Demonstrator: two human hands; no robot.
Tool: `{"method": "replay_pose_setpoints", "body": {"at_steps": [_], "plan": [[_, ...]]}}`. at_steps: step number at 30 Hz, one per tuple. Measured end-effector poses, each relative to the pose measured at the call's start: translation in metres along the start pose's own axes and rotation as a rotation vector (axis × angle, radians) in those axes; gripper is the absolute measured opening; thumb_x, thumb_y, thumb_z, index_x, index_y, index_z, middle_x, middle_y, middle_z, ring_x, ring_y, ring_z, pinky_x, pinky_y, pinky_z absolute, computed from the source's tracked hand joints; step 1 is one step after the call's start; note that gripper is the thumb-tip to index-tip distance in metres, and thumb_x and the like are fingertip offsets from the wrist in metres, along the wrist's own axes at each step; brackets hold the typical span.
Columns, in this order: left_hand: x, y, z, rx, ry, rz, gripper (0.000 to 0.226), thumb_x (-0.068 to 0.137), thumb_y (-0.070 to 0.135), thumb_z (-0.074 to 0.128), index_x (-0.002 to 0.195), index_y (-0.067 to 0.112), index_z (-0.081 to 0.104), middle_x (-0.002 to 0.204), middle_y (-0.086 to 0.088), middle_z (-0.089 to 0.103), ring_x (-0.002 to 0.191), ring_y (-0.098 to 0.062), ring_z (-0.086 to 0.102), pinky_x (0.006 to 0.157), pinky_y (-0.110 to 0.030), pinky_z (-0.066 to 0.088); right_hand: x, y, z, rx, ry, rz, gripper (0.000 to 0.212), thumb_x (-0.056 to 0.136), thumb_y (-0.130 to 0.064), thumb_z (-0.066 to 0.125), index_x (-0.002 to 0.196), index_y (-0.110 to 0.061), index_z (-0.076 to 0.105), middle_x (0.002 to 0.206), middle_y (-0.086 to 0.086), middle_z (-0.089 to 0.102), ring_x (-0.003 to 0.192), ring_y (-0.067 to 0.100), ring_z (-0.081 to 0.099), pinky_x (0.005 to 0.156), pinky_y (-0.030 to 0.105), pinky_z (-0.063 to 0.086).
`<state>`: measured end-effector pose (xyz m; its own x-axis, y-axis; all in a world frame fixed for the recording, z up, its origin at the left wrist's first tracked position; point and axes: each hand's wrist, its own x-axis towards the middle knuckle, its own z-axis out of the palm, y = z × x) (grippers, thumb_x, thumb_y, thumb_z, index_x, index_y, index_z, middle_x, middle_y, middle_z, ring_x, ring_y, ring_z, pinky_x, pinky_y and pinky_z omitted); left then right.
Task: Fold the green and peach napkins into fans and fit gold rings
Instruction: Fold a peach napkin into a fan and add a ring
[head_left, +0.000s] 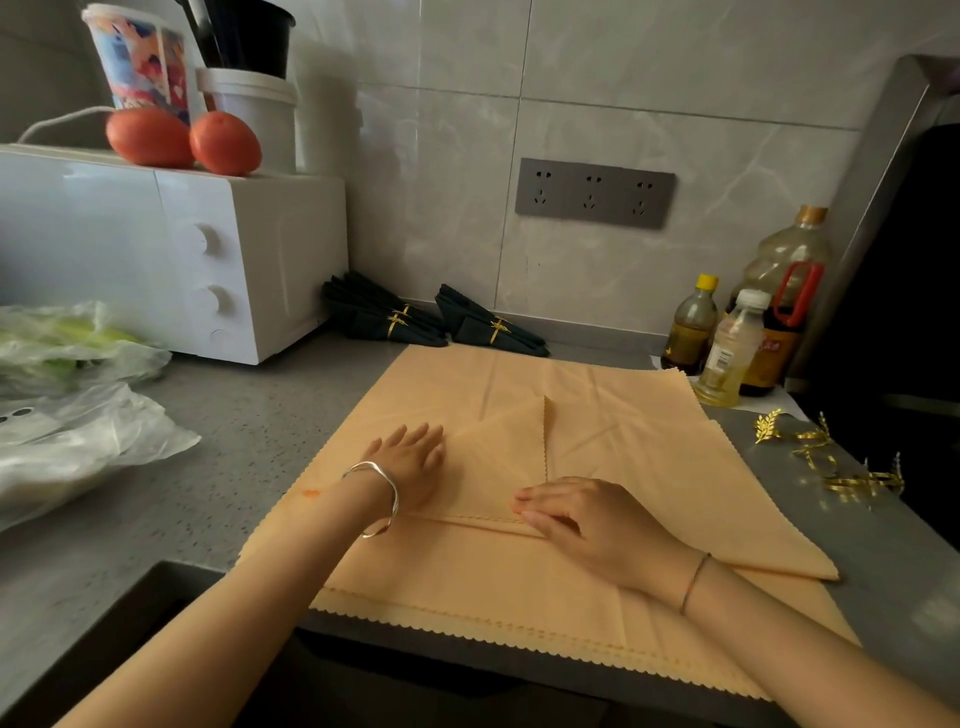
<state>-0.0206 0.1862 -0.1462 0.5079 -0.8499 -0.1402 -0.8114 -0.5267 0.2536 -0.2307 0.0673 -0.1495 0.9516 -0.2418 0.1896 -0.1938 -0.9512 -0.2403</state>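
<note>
Along the folded scalloped edge of the peach napkin (649, 452), left hand (410, 467) and right hand (587, 525) press open-fingered.

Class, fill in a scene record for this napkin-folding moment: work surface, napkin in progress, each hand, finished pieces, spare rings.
Work surface: grey counter
In progress: top peach napkin of a stack, partly folded
Left hand: flat, pressing the napkin
Right hand: fingertips at the folded scalloped edge; pinch or press unclear
Finished: green fans, banded in gold, behind the stack
Spare gold rings: on the counter, right of the stack
</note>
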Motion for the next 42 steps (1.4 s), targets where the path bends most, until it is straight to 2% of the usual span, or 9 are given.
{"method": "replay_pose_setpoints", "body": {"at_steps": [4,8,11,13,16,22,32,38,42], "plan": [[0.007,-0.003,0.011,0.016,0.058,0.046,0.05,0.103,0.038,0.01,0.152,0.031,0.002,0.159,0.009,0.0,0.147,-0.014,-0.001,0.118,-0.035,-0.001,0.002,0.001,0.006,0.004,0.099,-0.06,0.047,0.091,-0.054,0.037,0.106,-0.028,0.072,0.112,-0.017,0.067,0.104,-0.002,0.059,0.097,0.02,0.038],[0.006,-0.003,0.018,0.084,0.089,0.058,0.051,0.103,0.04,0.011,0.152,0.031,-0.002,0.159,0.01,-0.004,0.147,-0.015,-0.003,0.118,-0.037,-0.001,0.017,0.003,0.001,0.085,0.196,-0.023,0.038,0.094,-0.047,0.045,0.071,-0.029,0.069,0.071,-0.016,0.066,0.07,0.002,0.057,0.078,0.027,0.047],[0.009,-0.004,0.018,0.104,0.088,0.06,0.052,0.102,0.041,0.011,0.152,0.031,-0.002,0.159,0.01,-0.005,0.147,-0.015,-0.004,0.118,-0.038,-0.001,0.053,0.001,0.0,0.201,0.2,0.066,0.027,0.099,-0.029,0.044,0.107,-0.028,0.069,0.112,-0.013,0.067,0.105,0.004,0.058,0.095,0.027,0.044],[0.008,-0.005,0.019,0.116,0.091,0.063,0.052,0.102,0.041,0.011,0.152,0.031,-0.003,0.159,0.01,-0.005,0.147,-0.015,-0.004,0.118,-0.038,-0.001,0.082,-0.001,0.005,0.144,0.108,0.082,0.037,0.101,-0.023,0.036,0.134,-0.016,0.051,0.141,-0.002,0.048,0.132,0.009,0.04,0.112,0.027,0.027],[0.008,-0.005,0.02,0.126,0.097,0.068,0.053,0.102,0.041,0.011,0.152,0.03,-0.003,0.159,0.009,-0.006,0.147,-0.015,-0.005,0.119,-0.038,-0.002,0.11,-0.001,0.019,0.015,-0.086,0.084,0.046,0.103,-0.023,0.025,0.148,-0.018,0.023,0.156,-0.005,0.019,0.144,0.007,0.012,0.119,0.03,0.005],[0.011,-0.006,0.023,0.123,0.123,0.071,0.052,0.102,0.042,0.012,0.151,0.032,-0.003,0.159,0.01,-0.007,0.147,-0.015,-0.005,0.118,-0.038,-0.002,0.111,0.02,0.032,-0.063,-0.251,0.113,0.052,0.103,-0.039,0.012,0.151,-0.023,0.001,0.158,-0.01,-0.005,0.144,0.003,-0.006,0.116,0.027,-0.006],[0.007,-0.005,0.019,0.112,0.103,0.068,0.053,0.102,0.043,0.011,0.152,0.031,-0.003,0.159,0.01,-0.006,0.147,-0.015,-0.005,0.118,-0.037,-0.001,0.119,0.068,0.015,-0.083,-0.246,0.297,0.055,0.102,-0.042,0.01,0.151,-0.019,-0.001,0.158,-0.006,-0.007,0.144,0.007,-0.007,0.116,0.031,-0.007],[0.005,0.002,0.01,0.097,0.013,0.04,0.06,0.099,0.053,0.013,0.151,0.031,-0.005,0.159,0.008,-0.008,0.147,-0.017,-0.007,0.118,-0.04,-0.003,0.106,0.09,-0.019,0.151,0.01,0.46,0.05,0.101,-0.035,0.033,0.148,-0.019,0.026,0.156,0.002,0.021,0.143,0.022,0.02,0.117,0.037,0.014],[0.009,0.02,0.008,0.107,0.017,0.053,0.067,0.096,0.06,0.014,0.152,0.027,-0.003,0.159,0.008,-0.004,0.147,-0.016,-0.005,0.119,-0.042,-0.005,0.076,0.128,-0.036,0.173,-0.064,0.645,0.064,0.091,-0.046,0.051,0.146,-0.022,0.029,0.15,0.001,0.032,0.135,0.025,0.034,0.112,0.041,0.028]]}}
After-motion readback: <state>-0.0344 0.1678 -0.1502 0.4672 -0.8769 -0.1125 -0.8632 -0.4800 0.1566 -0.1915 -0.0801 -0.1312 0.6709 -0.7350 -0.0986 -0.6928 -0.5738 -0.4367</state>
